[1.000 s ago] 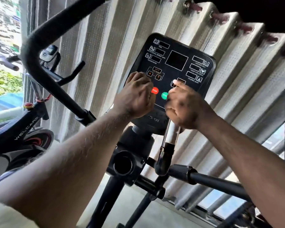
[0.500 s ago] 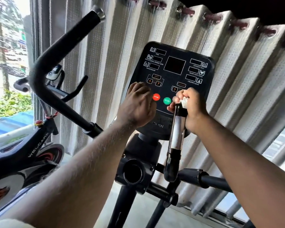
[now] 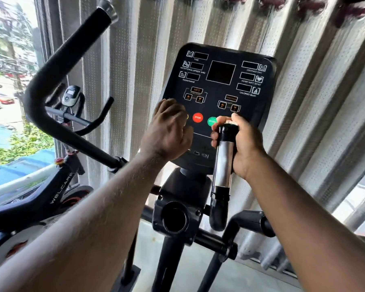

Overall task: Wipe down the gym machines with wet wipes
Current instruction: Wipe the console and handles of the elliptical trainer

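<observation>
The right hand (image 3: 247, 146) is wrapped round the top of the upright chrome handle with black end cap (image 3: 222, 163), fingers curled tight. A small white patch, probably the wet wipe (image 3: 230, 122), shows between the fingers and the cap. The handle stands just in front of the black rectangular console panel (image 3: 219, 81), below its round green button (image 3: 211, 121). The left hand (image 3: 167, 131) lies on the panel's lower left with fingers curled; whether it clasps the edge cannot be told. A pale pleated curtain (image 3: 135, 60) hangs behind
</observation>
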